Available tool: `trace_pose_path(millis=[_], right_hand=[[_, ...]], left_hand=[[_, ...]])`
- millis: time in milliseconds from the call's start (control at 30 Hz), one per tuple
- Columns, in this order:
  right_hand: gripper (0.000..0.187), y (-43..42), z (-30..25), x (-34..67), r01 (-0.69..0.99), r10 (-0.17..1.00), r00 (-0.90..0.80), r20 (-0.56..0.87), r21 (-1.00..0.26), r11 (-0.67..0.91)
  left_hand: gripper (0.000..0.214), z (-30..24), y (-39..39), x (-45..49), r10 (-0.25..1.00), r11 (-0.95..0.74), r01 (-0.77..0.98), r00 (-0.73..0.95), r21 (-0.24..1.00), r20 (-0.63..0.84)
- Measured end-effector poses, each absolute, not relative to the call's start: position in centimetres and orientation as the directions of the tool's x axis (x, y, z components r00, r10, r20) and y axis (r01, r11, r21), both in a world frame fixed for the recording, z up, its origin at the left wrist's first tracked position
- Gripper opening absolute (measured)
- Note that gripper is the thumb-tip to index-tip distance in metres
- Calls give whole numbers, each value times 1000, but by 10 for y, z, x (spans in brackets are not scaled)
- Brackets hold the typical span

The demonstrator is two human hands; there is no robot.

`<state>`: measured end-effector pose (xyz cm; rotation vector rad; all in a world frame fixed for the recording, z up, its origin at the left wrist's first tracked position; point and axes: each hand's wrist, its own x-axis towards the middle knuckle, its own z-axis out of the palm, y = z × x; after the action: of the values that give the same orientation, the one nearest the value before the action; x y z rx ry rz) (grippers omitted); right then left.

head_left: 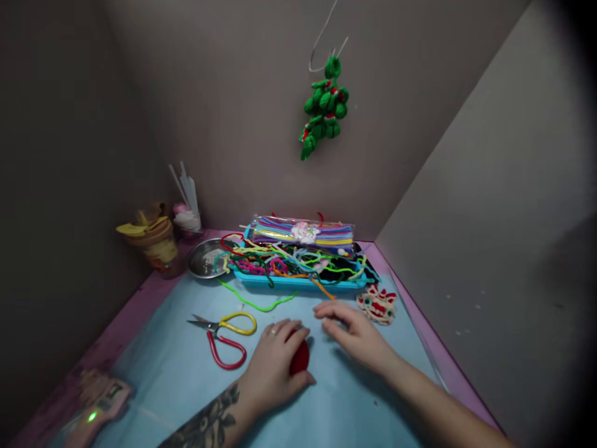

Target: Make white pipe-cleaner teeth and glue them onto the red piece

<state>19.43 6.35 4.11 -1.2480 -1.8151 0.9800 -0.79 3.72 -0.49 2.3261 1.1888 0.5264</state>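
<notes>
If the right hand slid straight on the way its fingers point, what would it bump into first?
The right hand points left and slightly away. Probably the green pipe cleaner lying loose on the mat, short of the blue tray; depth is hard to judge.

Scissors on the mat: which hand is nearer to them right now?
Left. The left hand rests just right of the scissors, cupped over a red piece. The right hand lies flat farther right, beyond the left hand, closer to the small lion figure.
</notes>
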Motion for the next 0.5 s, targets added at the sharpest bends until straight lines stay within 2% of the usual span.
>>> trace_pose_path(millis=[100,167,233,333,400,500], right_hand=[[21,122,69,205,571,905,-274,325,-702,425],[28,166,78,209,709,862,-319,394,-505,493],[48,206,78,209,804,843,-392,369,-308,508],[76,254,70,208,845,844,-491,214,-119,522],[78,278,68,208,843,846,-519,126,-89,530],[50,304,76,214,853,871,-489,46,-184,489]], left_hand=[[65,-6,41,-10,834,-455,610,546,649,72],[74,-8,42,-11,841,-442,592,536,674,80],[88,-10,41,-13,838,-469,560,527,683,143],[79,-14,39,-19,836,-514,538,490,669,248],[70,-17,39,-21,833,-525,530,480,665,275],[61,-22,40,-22,840,-507,526,480,683,254]])
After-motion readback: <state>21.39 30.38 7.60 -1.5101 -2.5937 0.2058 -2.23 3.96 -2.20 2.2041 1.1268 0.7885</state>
